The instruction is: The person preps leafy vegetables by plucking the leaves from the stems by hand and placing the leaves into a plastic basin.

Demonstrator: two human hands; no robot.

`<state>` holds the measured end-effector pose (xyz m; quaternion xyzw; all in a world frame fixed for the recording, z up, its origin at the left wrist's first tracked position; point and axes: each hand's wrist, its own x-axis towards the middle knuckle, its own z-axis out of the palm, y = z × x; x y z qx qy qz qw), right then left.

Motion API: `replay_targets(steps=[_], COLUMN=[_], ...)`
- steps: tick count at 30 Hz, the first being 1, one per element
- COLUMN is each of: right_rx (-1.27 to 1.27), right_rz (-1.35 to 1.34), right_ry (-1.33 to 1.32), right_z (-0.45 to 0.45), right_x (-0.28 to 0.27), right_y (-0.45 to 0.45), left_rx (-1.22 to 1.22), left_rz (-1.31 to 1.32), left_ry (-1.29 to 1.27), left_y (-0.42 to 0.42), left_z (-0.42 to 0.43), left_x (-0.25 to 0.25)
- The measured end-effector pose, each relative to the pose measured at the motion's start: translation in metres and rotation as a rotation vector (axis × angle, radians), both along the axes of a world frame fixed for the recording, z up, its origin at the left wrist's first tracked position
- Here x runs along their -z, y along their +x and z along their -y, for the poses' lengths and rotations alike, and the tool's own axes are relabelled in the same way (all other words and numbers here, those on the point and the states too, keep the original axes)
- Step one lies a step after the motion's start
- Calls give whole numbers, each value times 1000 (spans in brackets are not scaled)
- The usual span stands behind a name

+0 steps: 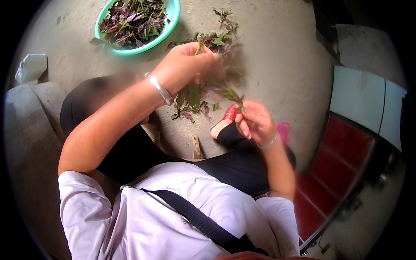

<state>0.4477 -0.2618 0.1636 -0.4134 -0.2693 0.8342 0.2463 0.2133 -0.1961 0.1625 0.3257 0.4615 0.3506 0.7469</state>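
Note:
My left hand (190,65), with a silver bangle at the wrist, is closed round a bunch of leafy stems (200,46) above the floor. Lower and to the right, my right hand (256,121) pinches a leafy sprig (229,94) between thumb and fingers. The leaves between my hands are blurred. Green and purple leaves (189,100) lie on the floor below my left hand, and more leafy stems (221,40) lie beyond it. A green-rimmed basin (175,21) at the top holds many purple-green leaves (132,21).
A pale plastic container (34,67) stands at the left. On the right are a red-panelled cabinet (342,147) with a light top and a pink item (284,131) on the floor. My foot in a red shoe (230,113) is below my hands.

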Motion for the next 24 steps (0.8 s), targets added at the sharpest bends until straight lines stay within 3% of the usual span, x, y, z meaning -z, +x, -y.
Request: replay_targets(steps=[8,11,14,15,16,18,20,24], right_rx=[9,254,675,627,377,-104,-82,82], right_rz=[-51,-36,357,458,468,310,235,104], right_ry=[-33,66,80,173,256,60,58,-46], right_z=[-1,-1,-9,-8,-3,8,13,12], right_x=[2,11,9,19,22,12,10,16], right_y=[1,-4,-10,-9,-11,-27,-28,-16], left_rx=[7,-160,-388,-276,-125,181,376,645], left_rz=[-46,-26,-139,-349,-430,-572,-606,-638], left_ry=[5,9,280,414,715,1324,1060,816], left_y=[-5,-5,1,3,9,23,25,22], left_z=[-2,-2,-4,4,10,21,49,40], left_x=[3,10,18,11,20,44,33,24])
